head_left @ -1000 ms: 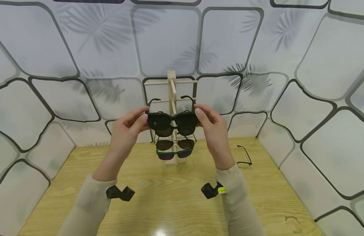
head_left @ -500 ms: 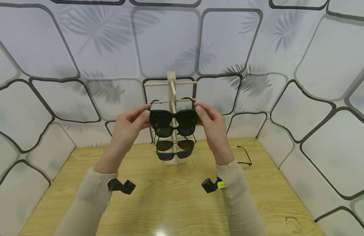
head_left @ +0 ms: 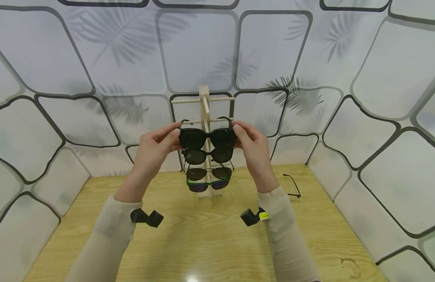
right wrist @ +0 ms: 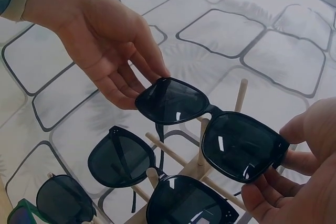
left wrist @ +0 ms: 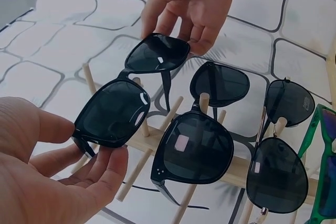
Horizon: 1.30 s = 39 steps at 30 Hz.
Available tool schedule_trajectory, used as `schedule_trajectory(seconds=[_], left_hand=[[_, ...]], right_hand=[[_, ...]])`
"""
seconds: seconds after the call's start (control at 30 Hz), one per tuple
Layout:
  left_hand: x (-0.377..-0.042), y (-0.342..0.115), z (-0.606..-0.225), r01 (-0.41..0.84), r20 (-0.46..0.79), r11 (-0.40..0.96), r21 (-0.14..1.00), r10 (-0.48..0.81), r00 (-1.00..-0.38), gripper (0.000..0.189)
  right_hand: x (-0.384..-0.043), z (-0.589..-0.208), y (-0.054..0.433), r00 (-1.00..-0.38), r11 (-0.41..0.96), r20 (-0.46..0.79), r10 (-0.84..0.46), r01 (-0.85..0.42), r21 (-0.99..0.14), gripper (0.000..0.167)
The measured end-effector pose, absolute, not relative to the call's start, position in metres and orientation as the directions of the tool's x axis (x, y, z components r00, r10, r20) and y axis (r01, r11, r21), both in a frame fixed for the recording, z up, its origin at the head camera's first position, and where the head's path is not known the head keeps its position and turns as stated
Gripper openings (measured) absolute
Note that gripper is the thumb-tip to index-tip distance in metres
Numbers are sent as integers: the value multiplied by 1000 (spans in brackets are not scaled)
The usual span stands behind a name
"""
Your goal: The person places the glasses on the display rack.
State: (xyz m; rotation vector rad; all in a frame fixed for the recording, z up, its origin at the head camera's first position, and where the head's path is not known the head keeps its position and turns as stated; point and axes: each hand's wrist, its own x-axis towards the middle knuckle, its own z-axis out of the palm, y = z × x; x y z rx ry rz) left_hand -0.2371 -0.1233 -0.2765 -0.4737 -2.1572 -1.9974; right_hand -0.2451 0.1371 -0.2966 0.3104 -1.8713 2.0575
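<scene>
Both hands hold one pair of black sunglasses (head_left: 193,139) by its two ends, in front of a wooden display stand (head_left: 204,103). My left hand (head_left: 152,156) pinches the left hinge end between thumb and fingers, also seen close in the left wrist view. At the opposite end, my right hand (head_left: 254,156) does the same. The temples point back over a rod of the stand. Just beneath hangs a second black pair (left wrist: 197,148). Lower on the stand are thin-rimmed sunglasses (left wrist: 278,174) and a green-framed pair (head_left: 198,188).
Dark-framed glasses (head_left: 299,195) lie on the wood-grain table (head_left: 210,243), right of the stand. The stand's top rod (head_left: 222,99) bears no glasses. Behind and at both sides rises a patterned wall covering (head_left: 203,51).
Both hands have carried the black sunglasses slightly upward and toward the stand, and the temples now sit closer over the rod. More of the pair beneath shows. The other glasses have stayed put.
</scene>
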Motion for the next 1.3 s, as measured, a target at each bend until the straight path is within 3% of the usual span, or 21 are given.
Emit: schedule_trajectory(seconds=[1.3], left_hand=[[-255, -120, -280, 319, 313, 62, 946, 86, -946, 46]], right_hand=[[-264, -294, 133, -932, -45, 343, 118, -351, -935, 37]])
